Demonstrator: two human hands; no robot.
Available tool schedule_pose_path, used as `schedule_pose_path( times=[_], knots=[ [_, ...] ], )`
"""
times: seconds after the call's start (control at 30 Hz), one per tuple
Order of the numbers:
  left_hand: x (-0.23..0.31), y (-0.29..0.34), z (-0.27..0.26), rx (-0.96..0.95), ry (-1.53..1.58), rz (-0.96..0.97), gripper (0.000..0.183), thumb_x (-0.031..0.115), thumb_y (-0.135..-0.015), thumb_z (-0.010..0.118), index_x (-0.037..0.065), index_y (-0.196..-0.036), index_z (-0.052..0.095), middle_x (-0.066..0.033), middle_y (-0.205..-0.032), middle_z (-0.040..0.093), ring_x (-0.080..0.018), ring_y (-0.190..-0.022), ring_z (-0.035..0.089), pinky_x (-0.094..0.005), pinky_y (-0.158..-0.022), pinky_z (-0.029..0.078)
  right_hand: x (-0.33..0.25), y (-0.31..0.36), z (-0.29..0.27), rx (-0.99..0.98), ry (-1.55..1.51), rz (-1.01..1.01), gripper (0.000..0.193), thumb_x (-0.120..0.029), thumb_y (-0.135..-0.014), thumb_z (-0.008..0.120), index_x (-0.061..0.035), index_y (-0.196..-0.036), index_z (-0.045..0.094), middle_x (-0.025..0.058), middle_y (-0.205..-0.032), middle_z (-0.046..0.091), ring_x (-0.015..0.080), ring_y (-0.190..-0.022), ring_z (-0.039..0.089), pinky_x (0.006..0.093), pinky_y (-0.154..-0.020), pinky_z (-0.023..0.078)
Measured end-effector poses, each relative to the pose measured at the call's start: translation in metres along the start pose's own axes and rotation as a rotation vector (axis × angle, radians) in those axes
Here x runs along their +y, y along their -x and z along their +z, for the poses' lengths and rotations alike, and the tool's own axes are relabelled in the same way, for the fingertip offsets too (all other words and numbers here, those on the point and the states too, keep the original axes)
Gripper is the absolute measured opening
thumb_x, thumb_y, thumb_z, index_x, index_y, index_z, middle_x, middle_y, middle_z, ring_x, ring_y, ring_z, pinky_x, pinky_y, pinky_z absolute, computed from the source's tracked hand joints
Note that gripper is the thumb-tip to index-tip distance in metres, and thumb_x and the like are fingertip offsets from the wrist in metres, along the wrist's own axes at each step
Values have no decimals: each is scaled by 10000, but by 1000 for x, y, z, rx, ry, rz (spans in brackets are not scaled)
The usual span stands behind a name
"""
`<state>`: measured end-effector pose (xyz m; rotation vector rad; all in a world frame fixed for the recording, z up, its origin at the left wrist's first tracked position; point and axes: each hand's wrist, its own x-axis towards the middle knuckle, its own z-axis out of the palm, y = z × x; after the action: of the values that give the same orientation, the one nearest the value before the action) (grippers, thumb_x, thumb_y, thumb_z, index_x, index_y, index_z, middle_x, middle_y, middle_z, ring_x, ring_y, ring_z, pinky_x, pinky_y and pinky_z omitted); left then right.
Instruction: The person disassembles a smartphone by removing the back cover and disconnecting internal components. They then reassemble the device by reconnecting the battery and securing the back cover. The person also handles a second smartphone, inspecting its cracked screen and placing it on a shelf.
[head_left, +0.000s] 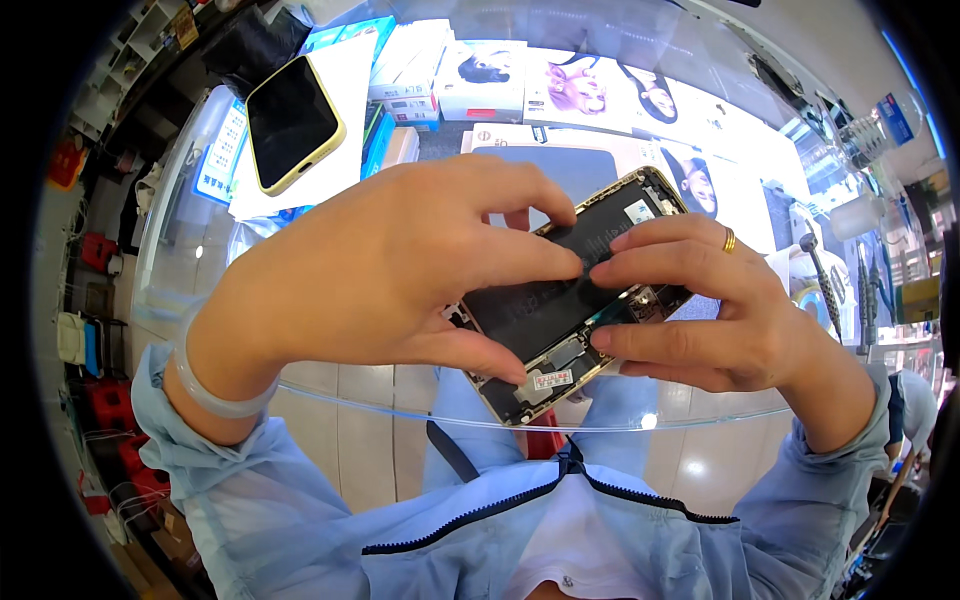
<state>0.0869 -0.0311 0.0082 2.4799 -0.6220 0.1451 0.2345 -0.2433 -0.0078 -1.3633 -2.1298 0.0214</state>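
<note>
An opened phone body (560, 300) with a gold frame and a black battery showing is held above a glass counter. My left hand (390, 270) grips its left side, thumb under the lower edge and fingers over the top. My right hand (710, 310), with a ring on one finger, holds the right side. Both index fingertips meet on the black battery near the middle. The phone's lower end with small parts and a white sticker (552, 379) shows between my thumbs.
A phone in a yellow case (292, 122) lies face up on papers at the back left of the glass counter (200, 240). Boxes with printed pictures (560, 85) sit under the glass. Tools (822, 280) and a clear bottle (880, 120) stand at the right.
</note>
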Motion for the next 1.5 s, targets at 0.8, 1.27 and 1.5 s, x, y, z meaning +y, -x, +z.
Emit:
schedule_pose_path(
  times=[0.8, 1.27, 1.5],
  knots=[
    [18, -1, 3, -47, -38, 78, 438, 231, -536, 795, 86, -933, 678, -103, -969, 579, -297, -840, 578, -360, -699, 480, -6, -1, 2, -10, 121, -36, 227, -98, -627, 755, -44, -838, 691, 148, -979, 615, 285, -833, 601, 405, -803, 504],
    [18, -2, 3, -76, -94, 90, 447, 254, -517, 782, 99, -923, 679, -88, -962, 580, -291, -834, 579, -341, -648, 504, -3, 0, 6, 72, 82, -63, 209, -114, -626, 673, -11, -807, 675, 149, -909, 603, 274, -757, 613, 395, -748, 532],
    [18, -2, 2, -81, -110, 100, 450, 270, -514, 779, 102, -920, 679, -80, -968, 581, -290, -839, 577, -342, -645, 508, -5, 0, 3, 12, 100, -30, 244, -116, -629, 754, -49, -858, 702, 139, -941, 625, 261, -804, 617, 408, -826, 511]
  ],
)
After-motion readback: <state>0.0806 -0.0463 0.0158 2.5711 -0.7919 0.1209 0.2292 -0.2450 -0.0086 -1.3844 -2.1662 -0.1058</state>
